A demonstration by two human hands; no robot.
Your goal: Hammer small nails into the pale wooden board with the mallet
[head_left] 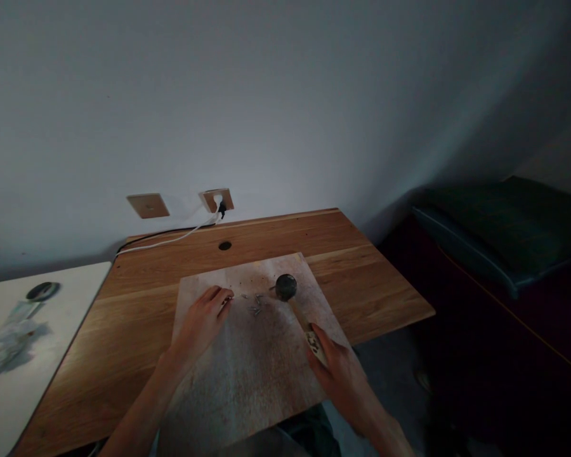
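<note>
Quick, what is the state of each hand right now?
Left hand: open, flat on the board, fingertips beside the small nails.
Right hand: closed around the handle of the hammer.

Warm-grained wood desk (371,285), smooth satin finish. Pale, mottled, matt board (257,368). Dark dull mallet head (286,287) on light wooden handle (299,315). Small grey metal nails (255,309).

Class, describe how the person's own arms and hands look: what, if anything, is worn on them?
The left hand and right hand are bare, without gloves. Both forearms are uncovered to the picture's lower edge; no sleeves show. No ring, watch or bracelet is visible in the dim light.
</note>
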